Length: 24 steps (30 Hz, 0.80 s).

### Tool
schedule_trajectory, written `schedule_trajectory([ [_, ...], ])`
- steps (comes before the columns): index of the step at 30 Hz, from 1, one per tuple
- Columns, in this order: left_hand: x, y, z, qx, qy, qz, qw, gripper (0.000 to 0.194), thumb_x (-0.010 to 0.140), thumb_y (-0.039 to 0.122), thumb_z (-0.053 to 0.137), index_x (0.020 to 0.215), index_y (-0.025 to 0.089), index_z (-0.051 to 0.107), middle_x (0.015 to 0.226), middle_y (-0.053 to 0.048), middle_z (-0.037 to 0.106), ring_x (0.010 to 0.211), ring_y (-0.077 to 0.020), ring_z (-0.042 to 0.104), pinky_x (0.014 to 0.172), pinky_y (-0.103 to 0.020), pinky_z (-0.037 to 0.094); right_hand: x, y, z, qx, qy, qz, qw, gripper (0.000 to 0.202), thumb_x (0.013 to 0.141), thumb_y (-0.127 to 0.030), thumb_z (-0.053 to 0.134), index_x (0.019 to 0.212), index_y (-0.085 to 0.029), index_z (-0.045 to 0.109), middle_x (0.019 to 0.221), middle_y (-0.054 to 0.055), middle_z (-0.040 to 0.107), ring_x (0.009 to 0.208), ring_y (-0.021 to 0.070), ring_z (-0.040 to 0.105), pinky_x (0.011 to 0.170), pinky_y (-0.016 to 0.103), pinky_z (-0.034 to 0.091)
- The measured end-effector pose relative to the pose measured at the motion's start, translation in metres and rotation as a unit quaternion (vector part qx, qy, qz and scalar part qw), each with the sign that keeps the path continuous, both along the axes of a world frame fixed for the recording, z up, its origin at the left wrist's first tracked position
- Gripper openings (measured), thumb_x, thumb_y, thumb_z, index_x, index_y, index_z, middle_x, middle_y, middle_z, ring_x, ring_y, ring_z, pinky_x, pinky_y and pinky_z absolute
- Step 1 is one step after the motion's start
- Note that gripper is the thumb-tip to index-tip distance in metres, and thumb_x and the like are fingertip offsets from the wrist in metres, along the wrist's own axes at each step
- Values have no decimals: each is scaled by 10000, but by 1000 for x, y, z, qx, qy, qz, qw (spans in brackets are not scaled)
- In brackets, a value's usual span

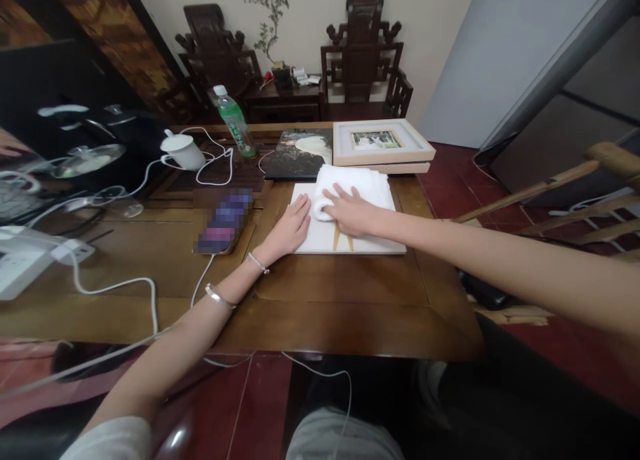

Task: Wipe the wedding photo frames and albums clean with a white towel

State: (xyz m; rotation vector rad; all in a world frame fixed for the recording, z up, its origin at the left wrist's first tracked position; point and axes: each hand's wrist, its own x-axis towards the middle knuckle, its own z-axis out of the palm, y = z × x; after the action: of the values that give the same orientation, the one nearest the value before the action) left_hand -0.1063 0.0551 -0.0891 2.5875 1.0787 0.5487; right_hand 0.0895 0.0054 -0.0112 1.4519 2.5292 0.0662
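A white board or canvas (pixel 313 243) with yellow-brown shapes painted near its front edge lies on the wooden table. My left hand (pixel 293 227) rests on its left edge, fingers stretched out and flat, holding nothing. Over the board's upper part is a folded white towel (pixel 363 179). My right hand (pixel 353 210) grips this towel from above and presses it on the board, fingers spread over the cloth. The hand and towel hide much of the board's surface.
Behind the board lie a dark picture panel (pixel 300 150) and stacked light-wood frames (pixel 385 143). To the left are a phone (pixel 225 221) on a cable, a green-labelled bottle (pixel 236 123), a white lidded cup (pixel 183 151), a power strip (pixel 30 263) and loose white cables.
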Motion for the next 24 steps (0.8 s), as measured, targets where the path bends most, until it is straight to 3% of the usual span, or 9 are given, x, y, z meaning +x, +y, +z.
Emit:
schedule_trajectory([
  [3, -1, 0, -1, -3, -7, 2, 1000, 564, 973, 302, 274, 1453, 22, 369, 1565, -214, 304, 1480, -289, 229, 1202, -489, 218, -2, 7, -2, 4, 0, -20, 1000, 672, 802, 26, 406, 1452, -141, 449, 1605, 198, 211, 1454, 455, 136, 1026, 734, 276],
  [6, -1, 1, -2, -2, -15, -1, 1000, 560, 977, 314, 266, 1461, 49, 365, 1567, -198, 311, 1481, -282, 227, 1203, -492, 215, -7, -6, -4, 2, 1, -29, 1000, 661, 802, 33, 422, 1434, -152, 482, 1614, 193, 184, 1455, 472, 106, 1025, 759, 253],
  [13, -3, 1, -2, -9, -9, -8, 1000, 562, 972, 295, 271, 1472, 48, 339, 1580, -196, 283, 1485, -278, 217, 1214, -482, 195, -25, -85, 3, -25, 7, 35, 999, 551, 799, -23, 536, 1329, -158, 598, 1599, 206, 220, 1436, 505, 148, 1025, 759, 272],
  [16, -3, 0, -1, -10, -10, -8, 1000, 552, 984, 327, 258, 1470, 83, 351, 1586, -175, 280, 1484, -271, 224, 1218, -477, 188, -27, -107, 8, -30, 14, 55, 998, 480, 819, -63, 547, 1277, -174, 638, 1587, 194, 266, 1429, 495, 194, 1015, 749, 306],
  [20, -3, -1, 0, -9, -1, -9, 1000, 555, 984, 326, 249, 1465, 70, 353, 1583, -184, 281, 1486, -262, 219, 1223, -461, 175, -23, -100, 9, -27, 18, 62, 998, 524, 819, -37, 511, 1313, -182, 609, 1581, 190, 283, 1429, 472, 222, 1011, 731, 331],
  [24, -1, -1, 0, -7, 4, -3, 1000, 562, 980, 304, 251, 1476, 52, 330, 1581, -188, 285, 1485, -266, 218, 1216, -468, 188, -12, -63, 7, -39, 9, 32, 999, 614, 796, 10, 474, 1380, -164, 545, 1597, 193, 240, 1448, 459, 172, 1022, 722, 320],
])
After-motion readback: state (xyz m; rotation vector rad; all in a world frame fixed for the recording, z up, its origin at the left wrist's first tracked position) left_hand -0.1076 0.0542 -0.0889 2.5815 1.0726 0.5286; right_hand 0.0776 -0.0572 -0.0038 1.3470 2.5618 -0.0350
